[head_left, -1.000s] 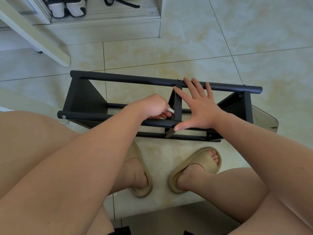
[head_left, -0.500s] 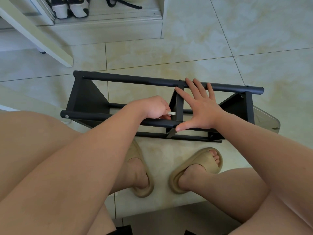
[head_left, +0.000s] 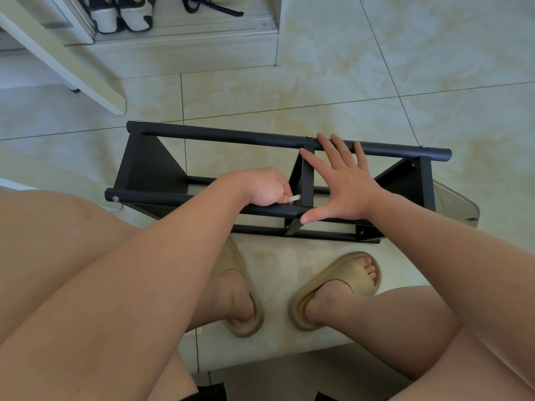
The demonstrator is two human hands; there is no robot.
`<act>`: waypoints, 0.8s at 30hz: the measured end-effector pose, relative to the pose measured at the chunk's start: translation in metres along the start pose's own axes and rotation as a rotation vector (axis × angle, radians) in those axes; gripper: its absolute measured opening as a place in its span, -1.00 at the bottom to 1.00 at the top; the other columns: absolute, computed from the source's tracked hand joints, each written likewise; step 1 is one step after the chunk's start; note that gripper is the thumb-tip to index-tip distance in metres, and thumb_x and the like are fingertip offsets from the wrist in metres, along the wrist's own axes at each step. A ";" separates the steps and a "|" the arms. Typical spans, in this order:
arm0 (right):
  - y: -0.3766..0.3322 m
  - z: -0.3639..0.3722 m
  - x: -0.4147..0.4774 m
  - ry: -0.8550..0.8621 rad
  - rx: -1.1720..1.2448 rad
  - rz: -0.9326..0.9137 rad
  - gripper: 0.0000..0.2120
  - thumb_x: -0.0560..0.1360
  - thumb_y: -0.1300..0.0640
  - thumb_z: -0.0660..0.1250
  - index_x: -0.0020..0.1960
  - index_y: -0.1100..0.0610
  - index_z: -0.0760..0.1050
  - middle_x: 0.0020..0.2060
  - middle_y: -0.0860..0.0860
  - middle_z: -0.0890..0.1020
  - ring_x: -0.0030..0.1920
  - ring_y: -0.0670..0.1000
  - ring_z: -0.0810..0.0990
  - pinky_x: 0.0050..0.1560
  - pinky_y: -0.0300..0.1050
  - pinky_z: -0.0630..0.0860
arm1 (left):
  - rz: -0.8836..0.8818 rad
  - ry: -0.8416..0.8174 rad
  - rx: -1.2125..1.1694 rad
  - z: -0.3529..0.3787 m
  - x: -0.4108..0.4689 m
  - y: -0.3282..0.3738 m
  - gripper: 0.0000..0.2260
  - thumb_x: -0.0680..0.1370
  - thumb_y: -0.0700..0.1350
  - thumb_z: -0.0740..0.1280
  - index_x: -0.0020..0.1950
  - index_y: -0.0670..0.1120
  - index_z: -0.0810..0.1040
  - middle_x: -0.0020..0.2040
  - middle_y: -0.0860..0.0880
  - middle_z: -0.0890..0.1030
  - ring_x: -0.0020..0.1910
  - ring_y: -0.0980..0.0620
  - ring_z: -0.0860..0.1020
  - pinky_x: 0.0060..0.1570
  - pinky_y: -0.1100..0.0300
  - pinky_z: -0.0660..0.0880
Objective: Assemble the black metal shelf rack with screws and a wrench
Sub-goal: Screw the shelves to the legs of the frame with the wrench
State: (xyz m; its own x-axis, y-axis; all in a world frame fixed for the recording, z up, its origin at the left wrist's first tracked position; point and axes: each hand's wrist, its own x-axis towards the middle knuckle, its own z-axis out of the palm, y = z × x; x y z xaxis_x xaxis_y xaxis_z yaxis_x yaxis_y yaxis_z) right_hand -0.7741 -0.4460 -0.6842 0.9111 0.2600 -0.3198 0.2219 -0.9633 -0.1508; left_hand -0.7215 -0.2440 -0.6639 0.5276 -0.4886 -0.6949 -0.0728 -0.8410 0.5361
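1. Change from the earlier frames: the silver tip of the wrench [head_left: 294, 198] has swung from a raised tilt to nearly level. The left hand [head_left: 265, 186] has turned slightly with it, while the right hand [head_left: 344, 186] has kept its place.
2. Left hand: fingers curled into a fist round the wrench handle. Only a short bright end shows, pointing at the middle upright [head_left: 307, 180] and just above the near bar [head_left: 173, 199].
3. Right hand: flat, with fingers straight and spread. The fingertips rest on the far bar [head_left: 225, 136]. The thumb lies along the near bar at the foot of the middle upright.
4. Black metal shelf rack [head_left: 147, 169]: it stands on the tiled floor [head_left: 434, 68] just beyond the person's feet. Two long round bars join triangular end panels, with the upright between them.
5. Screw head [head_left: 115, 199]: seated in the left end of the near bar. Small bright fasteners also show along the top of the far bar.
6. Translucent grey object [head_left: 457, 206]: partly hidden behind the rack's right end. What it is cannot be told.
7. Low open cabinet compartment [head_left: 185, 33], top left: it holds a pair of black-and-white sneakers [head_left: 121, 13]. Beside them lies a dark strapped item [head_left: 208, 10], cut off by the frame edge.
8. White board [head_left: 66, 59]: it slants down across the front of the cabinet to the floor.
9. Tan slide sandals: the left one [head_left: 249, 328] and the right one [head_left: 333, 273] are worn on the feet, near the rack's front edge.
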 end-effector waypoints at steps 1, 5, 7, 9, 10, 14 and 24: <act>0.000 0.000 0.000 0.000 0.000 0.000 0.28 0.10 -0.76 0.08 0.62 -0.20 -0.28 0.61 0.02 -0.34 0.59 0.10 -0.40 0.52 0.33 -0.37 | 0.002 -0.002 0.015 0.000 -0.001 0.001 -0.86 0.63 -0.16 0.27 0.01 0.03 0.59 -0.01 0.05 0.60 0.04 -0.01 0.52 0.11 0.09 0.40; 0.000 -0.001 0.000 -0.001 0.001 0.000 0.28 0.09 -0.76 0.06 0.62 -0.21 -0.28 0.61 0.02 -0.33 0.59 0.10 -0.40 0.52 0.33 -0.37 | 0.003 0.050 0.052 -0.001 -0.002 0.004 -0.84 0.61 -0.16 0.29 0.11 -0.01 0.64 0.10 0.01 0.62 0.09 -0.03 0.53 0.09 0.11 0.39; 0.000 -0.001 0.000 -0.002 0.005 0.001 0.28 0.09 -0.76 0.07 0.62 -0.21 -0.28 0.61 0.02 -0.33 0.59 0.10 -0.40 0.52 0.32 -0.38 | 0.004 0.077 0.094 -0.003 -0.003 0.004 -0.79 0.61 -0.18 0.30 0.18 -0.07 0.66 0.11 0.00 0.63 0.05 -0.01 0.53 0.06 0.15 0.39; 0.000 -0.001 0.000 -0.001 0.005 0.001 0.27 0.10 -0.76 0.07 0.62 -0.21 -0.28 0.61 0.02 -0.33 0.59 0.10 -0.40 0.51 0.31 -0.39 | 0.006 0.103 0.110 -0.006 -0.003 0.004 -0.78 0.60 -0.21 0.30 0.16 -0.10 0.69 0.06 -0.01 0.65 0.01 -0.01 0.56 0.00 0.17 0.40; 0.000 -0.001 0.000 0.000 0.005 0.000 0.27 0.10 -0.76 0.07 0.62 -0.21 -0.28 0.61 0.02 -0.33 0.59 0.10 -0.40 0.51 0.31 -0.40 | 0.004 0.112 0.111 -0.007 -0.004 0.003 -0.78 0.60 -0.23 0.30 0.14 -0.10 0.70 0.01 0.00 0.65 -0.01 -0.01 0.57 -0.03 0.18 0.40; 0.000 -0.001 0.000 0.002 0.010 0.002 0.27 0.10 -0.75 0.09 0.62 -0.22 -0.27 0.61 0.01 -0.33 0.59 0.09 -0.40 0.51 0.30 -0.40 | 0.009 0.144 0.085 -0.008 0.000 0.002 -0.82 0.57 -0.22 0.32 0.00 -0.02 0.69 -0.10 0.06 0.60 -0.11 0.05 0.53 -0.14 0.21 0.38; 0.002 0.002 0.002 0.011 0.013 -0.001 0.28 0.08 -0.77 0.06 0.62 -0.22 -0.27 0.61 0.01 -0.33 0.59 0.08 -0.41 0.51 0.28 -0.41 | -0.064 0.212 -0.523 0.009 0.017 0.003 -0.81 0.58 -0.06 0.36 0.13 -0.12 0.59 -0.06 0.00 0.69 -0.06 0.11 0.67 -0.08 0.16 0.57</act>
State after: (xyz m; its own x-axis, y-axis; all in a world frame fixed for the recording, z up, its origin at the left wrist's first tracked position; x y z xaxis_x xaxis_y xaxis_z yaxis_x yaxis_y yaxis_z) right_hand -0.7727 -0.4474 -0.6866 0.9146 0.2598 -0.3098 0.2178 -0.9622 -0.1636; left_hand -0.7204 -0.2568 -0.6790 0.6797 -0.3372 -0.6514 0.3655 -0.6143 0.6993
